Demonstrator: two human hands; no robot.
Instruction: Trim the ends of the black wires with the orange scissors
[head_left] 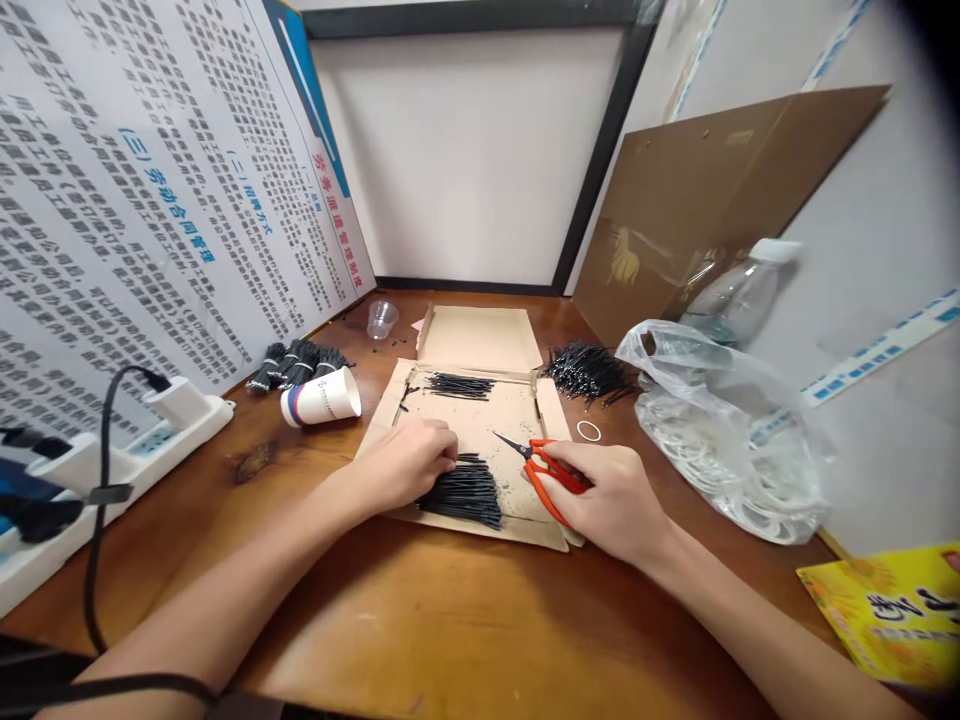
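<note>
My right hand (611, 495) grips a pair of orange-handled scissors (544, 465), their narrow pointed blades slightly apart and aimed left above the open cardboard box (517, 400). Curled fingers close my left hand (416, 460) at the upper left end of a fanned pile of short black wires (459, 492). Whatever those fingertips pinch is hidden. A smaller row of black wires (459, 386) lies farther back in the box. Tiny dark scraps are scattered over the cardboard between the two.
Right of the box lie a heap of black wires (586, 370), a white ring (589, 430) and a plastic bag of white rings (727, 450). To the left are tied wire bundles (296, 362), a tipped paper cup (322, 398), a clear cup (382, 319) and a power strip (184, 430).
</note>
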